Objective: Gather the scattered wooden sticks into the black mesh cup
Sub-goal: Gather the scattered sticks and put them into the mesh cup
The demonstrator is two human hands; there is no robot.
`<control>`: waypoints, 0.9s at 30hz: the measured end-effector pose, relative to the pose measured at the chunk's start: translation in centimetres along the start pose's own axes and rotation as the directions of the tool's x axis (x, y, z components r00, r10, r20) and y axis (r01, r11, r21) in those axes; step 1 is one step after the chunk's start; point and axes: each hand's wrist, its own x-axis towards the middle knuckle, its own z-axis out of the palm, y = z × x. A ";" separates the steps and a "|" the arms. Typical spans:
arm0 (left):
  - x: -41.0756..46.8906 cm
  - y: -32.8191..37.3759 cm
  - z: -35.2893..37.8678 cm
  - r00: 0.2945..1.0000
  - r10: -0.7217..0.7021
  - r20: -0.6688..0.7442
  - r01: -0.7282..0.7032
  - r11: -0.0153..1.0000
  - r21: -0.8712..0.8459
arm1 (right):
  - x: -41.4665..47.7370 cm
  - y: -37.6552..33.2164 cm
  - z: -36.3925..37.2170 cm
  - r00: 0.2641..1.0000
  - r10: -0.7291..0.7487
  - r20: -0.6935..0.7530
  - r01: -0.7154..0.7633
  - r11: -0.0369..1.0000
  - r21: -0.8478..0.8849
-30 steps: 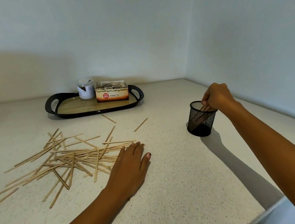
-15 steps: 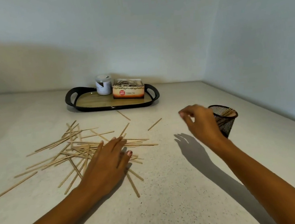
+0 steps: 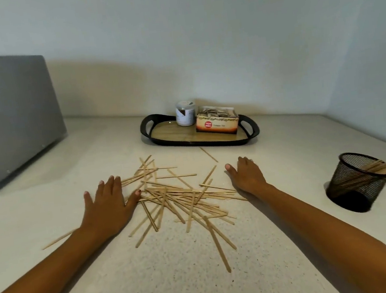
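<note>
Several thin wooden sticks (image 3: 181, 196) lie in a loose pile on the speckled counter, between my two hands. My left hand (image 3: 107, 203) lies flat and open at the pile's left edge, thumb touching the sticks. On the pile's right side rests my right hand (image 3: 246, 176), flat, fingers spread, holding nothing. The black mesh cup (image 3: 359, 182) stands apart at the right, with a few sticks leaning inside it. One stick (image 3: 208, 154) lies alone near the tray, and another (image 3: 57, 239) pokes out from under my left forearm.
A black-rimmed tray (image 3: 249, 130) at the back holds a small jar (image 3: 185, 116) and a box of sachets (image 3: 217, 124). A grey appliance (image 3: 8, 115) stands at the far left. Walls meet in a corner behind the counter.
My right hand left the cup and came down flat on the right of the pile. My left hand slid to the pile's left side. The view turned left.
</note>
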 end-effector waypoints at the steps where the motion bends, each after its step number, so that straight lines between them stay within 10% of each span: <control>1: 0.4 -0.1 0.2 1.000 -0.004 0.003 0.004 1.000 -0.024 | 0.6 -0.6 0.5 1.000 -0.028 -0.008 0.028 1.000 -0.001; 9: 4.0 0.7 1.0 0.995 0.095 0.006 -0.094 0.991 -0.099 | 4.0 -5.1 2.3 0.977 -0.209 0.050 0.197 0.964 0.178; 19: 5.4 1.6 0.4 0.977 0.211 -0.006 -0.202 0.927 -0.315 | -0.7 -7.1 1.8 0.750 -0.628 0.207 0.568 0.772 0.284; 27: 4.4 1.9 -0.3 0.949 0.240 -0.205 -0.288 0.925 -0.247 | -7.4 -9.4 -0.4 0.775 -0.579 0.253 0.393 0.755 0.524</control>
